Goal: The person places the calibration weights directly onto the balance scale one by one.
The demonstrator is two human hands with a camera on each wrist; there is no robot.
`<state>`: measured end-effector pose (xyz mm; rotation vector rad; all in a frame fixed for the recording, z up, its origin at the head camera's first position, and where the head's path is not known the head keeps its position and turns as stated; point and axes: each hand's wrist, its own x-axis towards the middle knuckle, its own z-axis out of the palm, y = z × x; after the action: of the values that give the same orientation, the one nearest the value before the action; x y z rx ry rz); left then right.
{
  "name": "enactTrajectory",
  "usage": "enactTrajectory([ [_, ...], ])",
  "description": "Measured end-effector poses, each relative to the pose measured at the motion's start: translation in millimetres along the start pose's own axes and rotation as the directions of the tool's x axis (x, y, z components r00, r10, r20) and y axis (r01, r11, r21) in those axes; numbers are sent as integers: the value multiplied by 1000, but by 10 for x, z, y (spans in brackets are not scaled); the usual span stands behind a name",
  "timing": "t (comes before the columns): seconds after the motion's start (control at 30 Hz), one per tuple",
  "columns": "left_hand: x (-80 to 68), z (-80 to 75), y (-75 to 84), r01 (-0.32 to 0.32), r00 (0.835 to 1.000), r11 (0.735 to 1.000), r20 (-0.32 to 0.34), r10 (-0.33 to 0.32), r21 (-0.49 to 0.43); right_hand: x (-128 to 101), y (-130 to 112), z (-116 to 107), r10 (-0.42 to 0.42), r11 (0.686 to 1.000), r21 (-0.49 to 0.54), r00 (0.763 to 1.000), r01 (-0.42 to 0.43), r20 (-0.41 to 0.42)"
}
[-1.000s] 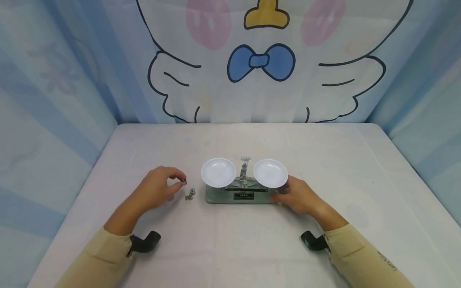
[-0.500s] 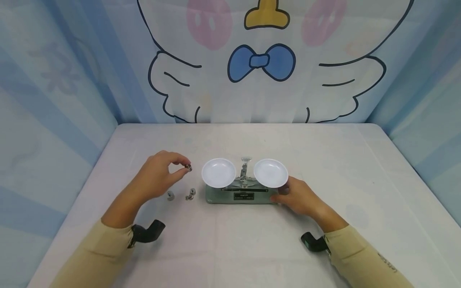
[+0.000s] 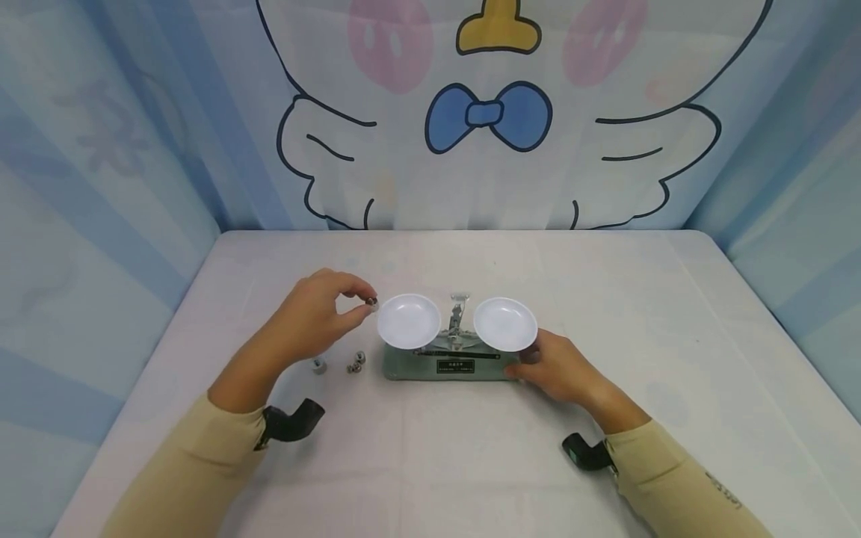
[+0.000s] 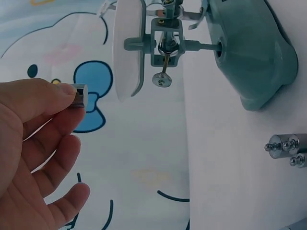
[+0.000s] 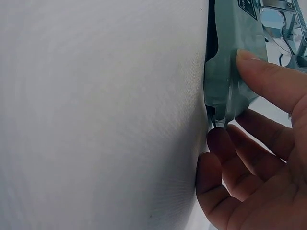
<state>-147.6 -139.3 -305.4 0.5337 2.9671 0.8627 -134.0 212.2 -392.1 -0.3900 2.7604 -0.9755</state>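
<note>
A green balance scale with two white pans stands on the table. Between thumb and fingertips, my left hand pinches a small shiny metal weight, just outside the rim of the left pan. In the left wrist view, the weight is apart from the pan, and the other fingers are loosely curled. My right hand grips the right end of the base, below the right pan. The right wrist view has its thumb on the base's front and fingers round the end.
Several metal weights stand left of the scale. Another weight sits further left, near my left wrist. A white cloth covers the table, and a printed curtain hangs along its far edge.
My left hand has lifted the pinched weight away from the other weights, up and rightward to the left pan's rim. A weight behind that hand came into view. My right hand stays put.
</note>
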Motion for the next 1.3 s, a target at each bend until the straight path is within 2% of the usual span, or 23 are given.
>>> enactTrajectory([
  [0.3,96,47,128,-28,999,1000,36,29,-6,8,0,-9,6,1000,-11,1000,-6,2],
  [0.73,199,175,212,-68,995,997,69,71,-46,18,23,-14,-5,1000,-8,1000,5,-8],
  [1.3,298,349,297,-59,993,995,98,66,-75,10,19,-4,16,1000,-5,1000,-16,3],
])
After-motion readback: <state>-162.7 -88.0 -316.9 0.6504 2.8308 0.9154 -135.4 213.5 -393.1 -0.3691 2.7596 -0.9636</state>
